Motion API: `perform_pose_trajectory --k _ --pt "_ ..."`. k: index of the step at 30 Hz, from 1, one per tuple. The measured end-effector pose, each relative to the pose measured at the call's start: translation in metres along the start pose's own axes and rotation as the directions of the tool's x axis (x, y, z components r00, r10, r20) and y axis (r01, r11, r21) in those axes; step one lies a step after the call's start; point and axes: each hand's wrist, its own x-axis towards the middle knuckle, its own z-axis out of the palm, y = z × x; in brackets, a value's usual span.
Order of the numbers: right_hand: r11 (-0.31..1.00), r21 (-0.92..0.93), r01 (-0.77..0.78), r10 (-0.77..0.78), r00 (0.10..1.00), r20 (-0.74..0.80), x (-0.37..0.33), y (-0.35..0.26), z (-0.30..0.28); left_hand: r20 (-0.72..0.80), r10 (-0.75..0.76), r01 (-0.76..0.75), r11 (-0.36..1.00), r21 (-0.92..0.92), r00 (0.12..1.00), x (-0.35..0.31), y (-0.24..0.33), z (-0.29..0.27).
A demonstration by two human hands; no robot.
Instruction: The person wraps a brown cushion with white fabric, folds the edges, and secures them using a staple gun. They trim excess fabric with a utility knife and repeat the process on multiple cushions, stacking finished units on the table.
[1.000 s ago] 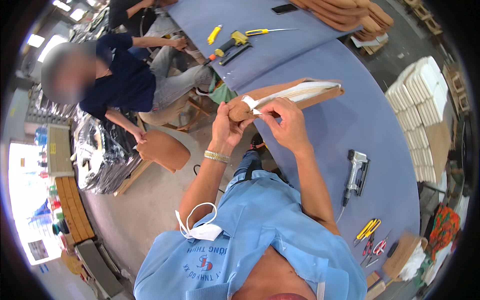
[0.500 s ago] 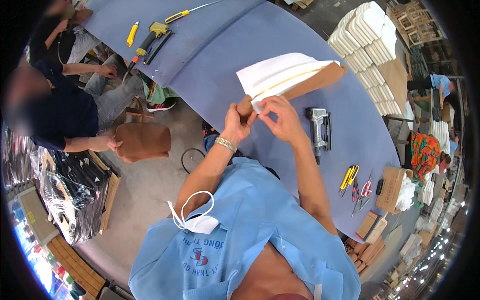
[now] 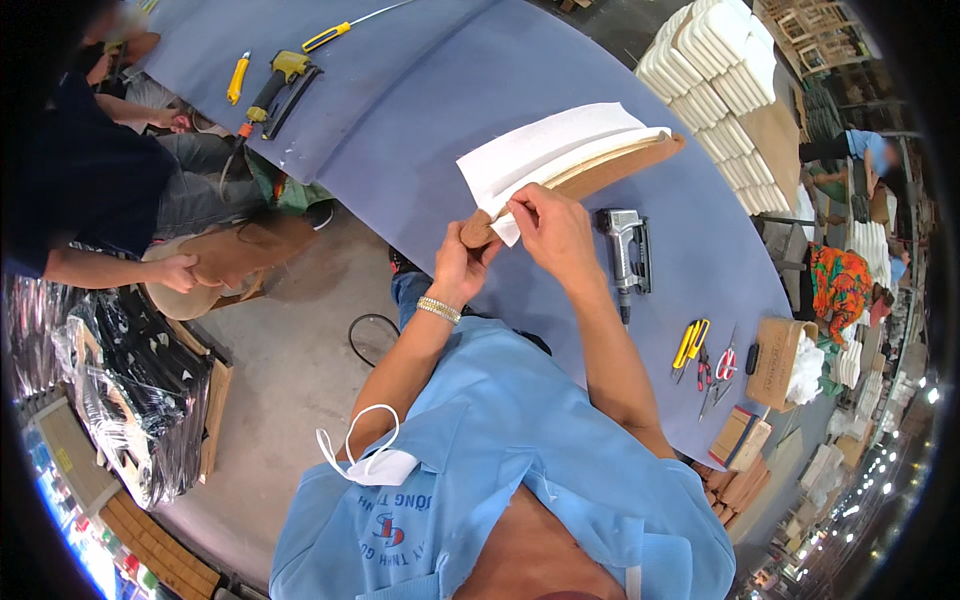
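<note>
Above the broad blue-grey bench [image 3: 430, 150], near its left edge, holding a long, curved brown panel [image 3: 598, 180] by its rounded near end in the left hand [image 3: 462, 265], curled about that end. Pinching narrowly at a thin white cloth [image 3: 540, 150] just beside that end with the right hand [image 3: 553, 230]. Seemingly only partway along: already covered in brown on the outer side, already lined with white along the length, yet left with a wide, loose flap spreading from the far side. Impossible to make out any fastening under the grip, or whether touching the bench beneath. Offering room beyond the flap, toward the yellow-and-black gun-shaped tool [image 3: 281, 90] well apart at far left. Limited on the right by a silver gun-shaped tool [image 3: 627, 250] near the panel. Bounded on the left by the bench's edge, dropping away to bare grey floor [image 3: 280, 400] and a looped black cable [image 3: 372, 318].
</note>
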Motion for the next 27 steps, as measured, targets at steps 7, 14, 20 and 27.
perform_pose_trajectory --k 7,14,20,27 --pt "0.977 -0.199 -0.076 0.109 0.981 0.160 -0.002 -0.010 -0.005 -0.064 -0.025 0.025 1.000 0.009 0.998 -0.010 -0.002 0.010" --pt "0.980 -0.197 0.006 0.040 0.973 0.227 0.003 -0.011 -0.005 -0.049 -0.007 0.007 1.000 0.001 0.999 -0.008 -0.002 0.009" --pt "0.970 -0.240 0.042 0.025 0.963 0.269 0.005 -0.009 0.006 -0.019 -0.004 0.004 1.000 -0.005 1.000 -0.004 -0.004 0.004" --pt "0.995 0.000 -0.097 0.093 0.956 0.279 -0.006 -0.018 -0.013 -0.015 0.007 -0.007 1.000 -0.031 1.000 -0.010 -0.003 0.007"
